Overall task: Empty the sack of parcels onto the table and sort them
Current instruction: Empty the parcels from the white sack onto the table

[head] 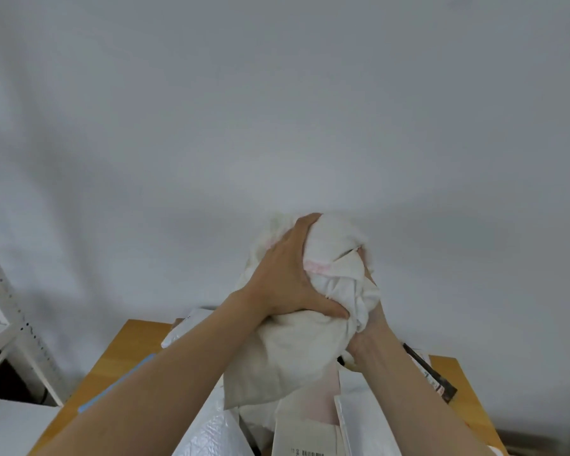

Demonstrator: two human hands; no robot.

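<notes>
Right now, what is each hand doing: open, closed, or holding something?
Left hand: fingers curled round the bunched white woven sack, gripping it.
Right hand: grips the same sack from its right side, fingers mostly hidden by cloth.

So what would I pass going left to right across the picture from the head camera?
First a white shelf → blue tape → left hand → right hand → parcel with a dark edge. The sack overlaps both hands, so it's skipped.
</notes>
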